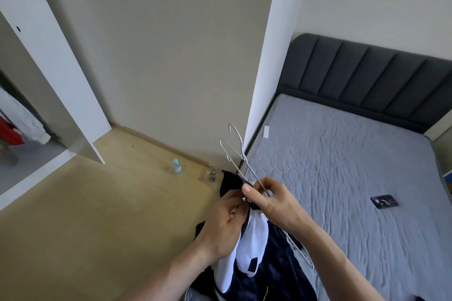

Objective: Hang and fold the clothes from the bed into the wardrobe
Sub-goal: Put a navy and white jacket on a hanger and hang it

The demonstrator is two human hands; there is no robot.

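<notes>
A dark navy garment (pixel 271 266) with white parts (pixel 252 247) hangs in front of me, above the floor by the bed's edge. My left hand (pixel 223 225) grips its fabric near the top. My right hand (pixel 271 199) pinches two thin white wire hangers (pixel 236 151) together with the garment's edge; their hooks point up and away. The lower ends of the hangers (pixel 302 255) show below my right wrist. The bed (pixel 354 178) lies to the right, and the open wardrobe (pixel 31 151) stands at the far left.
Inside the wardrobe hang a white garment (pixel 23 120) and a red one (pixel 9 134). A water bottle (pixel 177 166) and a glass jar (pixel 211 173) stand on the wooden floor by the wall. A dark flat object (pixel 384 202) lies on the grey mattress. A white door panel (pixel 56 61) juts out.
</notes>
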